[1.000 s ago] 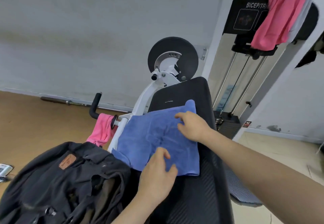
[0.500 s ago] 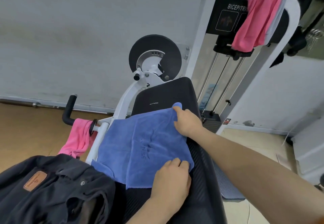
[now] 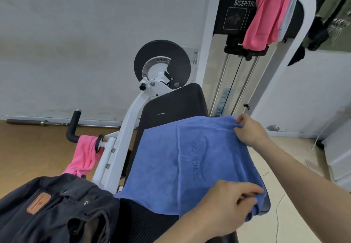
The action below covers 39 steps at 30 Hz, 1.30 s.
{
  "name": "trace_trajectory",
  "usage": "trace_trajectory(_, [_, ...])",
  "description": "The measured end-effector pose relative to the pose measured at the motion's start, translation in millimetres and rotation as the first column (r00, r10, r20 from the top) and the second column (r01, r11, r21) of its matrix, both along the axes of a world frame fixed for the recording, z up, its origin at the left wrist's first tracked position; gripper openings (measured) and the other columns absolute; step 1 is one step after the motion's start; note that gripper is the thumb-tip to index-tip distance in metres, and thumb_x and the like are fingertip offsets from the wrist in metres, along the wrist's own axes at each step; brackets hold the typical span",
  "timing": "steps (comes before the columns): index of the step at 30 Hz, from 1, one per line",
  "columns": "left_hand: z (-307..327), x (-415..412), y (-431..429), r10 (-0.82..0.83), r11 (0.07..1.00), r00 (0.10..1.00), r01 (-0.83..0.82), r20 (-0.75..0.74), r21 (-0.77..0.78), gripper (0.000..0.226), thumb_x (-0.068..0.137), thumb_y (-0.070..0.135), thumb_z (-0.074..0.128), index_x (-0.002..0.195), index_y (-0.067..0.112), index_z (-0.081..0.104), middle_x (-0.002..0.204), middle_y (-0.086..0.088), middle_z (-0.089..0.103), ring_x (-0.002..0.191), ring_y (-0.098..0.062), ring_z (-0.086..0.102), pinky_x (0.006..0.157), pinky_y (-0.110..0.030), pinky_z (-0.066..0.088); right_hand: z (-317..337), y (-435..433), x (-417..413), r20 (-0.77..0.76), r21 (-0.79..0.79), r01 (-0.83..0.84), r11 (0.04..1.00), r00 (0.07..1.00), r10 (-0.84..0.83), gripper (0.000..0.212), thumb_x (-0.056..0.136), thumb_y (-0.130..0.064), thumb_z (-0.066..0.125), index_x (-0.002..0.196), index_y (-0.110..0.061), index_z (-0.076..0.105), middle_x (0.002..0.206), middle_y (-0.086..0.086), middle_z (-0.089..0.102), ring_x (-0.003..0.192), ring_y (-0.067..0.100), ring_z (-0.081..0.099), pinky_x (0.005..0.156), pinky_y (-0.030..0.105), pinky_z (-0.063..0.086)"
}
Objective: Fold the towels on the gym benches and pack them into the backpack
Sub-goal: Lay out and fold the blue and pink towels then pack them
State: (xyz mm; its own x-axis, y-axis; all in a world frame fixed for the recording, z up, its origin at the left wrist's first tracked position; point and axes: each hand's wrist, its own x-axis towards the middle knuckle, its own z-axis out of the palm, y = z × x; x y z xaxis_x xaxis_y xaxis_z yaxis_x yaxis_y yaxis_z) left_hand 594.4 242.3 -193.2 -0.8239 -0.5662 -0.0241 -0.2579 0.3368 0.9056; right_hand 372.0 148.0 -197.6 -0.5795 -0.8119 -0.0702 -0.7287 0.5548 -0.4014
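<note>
While two pink towels (image 3: 266, 12) (image 3: 84, 157) hang nearby, left hand (image 3: 228, 204) and right hand (image 3: 248, 130) pinch one blue towel (image 3: 171, 163) by one backpack (image 3: 57, 210).

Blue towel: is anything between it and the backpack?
Nothing visible. The blue towel lies on the bench pad, its near-left corner right beside the backpack; the left hand and right hand pinch its right-side corners.
</note>
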Motion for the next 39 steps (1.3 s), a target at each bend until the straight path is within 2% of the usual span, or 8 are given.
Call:
trace_trajectory(7, [-31,68,-29,0.503,0.810,0.841,-0.378,0.200,-0.449,0.031,0.095,0.045,0.044,0.124,0.037,0.049,0.112,0.015,0.044,0.107,-0.006,0.046,0.088,-0.024,0.042,12,-7,59,-0.068,-0.050,-0.485,0.873,0.874,0.482,0.038,0.085,-0.016,0.054,0.123,-0.024,0.059,0.103,0.001,0.055,0.097,0.022,0.056,0.086,0.036,0.047])
trace_trajectory(15, [-43,79,-14,0.482,0.867,0.820,-0.498,0.309,-0.030,0.028,0.082,0.036,0.064,0.105,0.040,0.049,0.082,0.011,0.051,0.075,-0.005,0.053,0.072,-0.023,0.045,-6,-43,146,-0.289,0.429,-0.470,0.771,0.738,0.610,0.062,0.086,-0.056,0.052,0.135,-0.018,0.045,0.125,0.008,0.050,0.108,0.027,0.054,0.069,0.034,0.039])
trace_trajectory(20, [-42,76,-10,0.478,0.847,0.855,-0.509,0.200,0.154,0.016,0.078,0.018,0.065,0.076,0.033,0.067,0.059,0.013,0.054,0.052,-0.002,0.046,0.056,-0.015,0.037,-21,-53,166,-0.429,0.438,-0.380,0.815,0.708,0.561,0.045,0.086,-0.020,0.057,0.129,-0.009,0.048,0.099,0.003,0.060,0.093,0.024,0.061,0.053,0.028,0.034])
trace_trajectory(23, [-40,78,-11,0.441,0.880,0.882,-0.461,0.166,0.111,0.028,0.083,0.010,0.062,0.074,0.036,0.069,0.078,0.009,0.054,0.066,-0.002,0.050,0.063,-0.011,0.037,-8,-57,150,-0.283,0.248,-0.384,0.890,0.850,0.445,0.005,0.082,-0.007,0.054,0.080,-0.012,0.053,0.064,-0.002,0.047,0.068,0.023,0.056,0.043,0.024,0.026])
trace_trajectory(25, [-38,81,-16,0.407,0.888,0.906,-0.422,0.117,0.181,0.036,0.087,0.006,0.060,0.079,0.040,0.071,0.087,0.004,0.056,0.070,-0.007,0.051,0.067,-0.014,0.039,0,-57,125,0.050,-0.037,-0.225,0.974,0.973,0.227,0.020,0.076,-0.012,0.055,0.060,-0.014,0.044,0.054,-0.002,0.041,0.053,0.020,0.044,0.044,0.026,0.026])
trace_trajectory(29, [-17,85,-24,0.414,0.860,0.910,-0.389,-0.007,0.330,0.041,0.093,0.000,0.054,0.090,0.035,0.075,0.102,-0.001,0.057,0.084,-0.024,0.061,0.081,-0.030,0.053,37,-45,96,0.628,-0.374,0.258,0.891,0.777,0.039,0.031,0.074,-0.008,0.052,0.050,-0.017,0.036,0.051,0.003,0.028,0.051,0.019,0.026,0.044,0.024,0.025])
trace_trajectory(36, [10,140,-57,0.734,0.662,0.677,-0.729,0.047,0.173,0.047,0.086,-0.008,0.044,0.095,0.029,0.071,0.105,0.005,0.064,0.049,-0.005,0.050,0.051,-0.020,0.041,78,-96,159,0.440,-0.558,-0.021,0.830,0.840,0.317,0.013,0.075,-0.013,0.049,0.066,-0.008,0.057,0.058,0.009,0.050,0.053,0.025,0.051,0.053,0.042,0.053])
trace_trajectory(39, [-8,166,-73,0.727,0.668,0.605,-0.732,0.326,-0.132,0.041,0.086,0.000,0.045,0.109,0.024,0.068,0.112,0.004,0.065,0.091,-0.011,0.064,0.075,-0.024,0.048,44,-106,199,0.355,-0.356,-0.284,0.890,0.840,0.410,0.034,0.082,-0.027,0.053,0.111,-0.010,0.062,0.102,0.014,0.069,0.091,0.036,0.066,0.082,0.043,0.055])
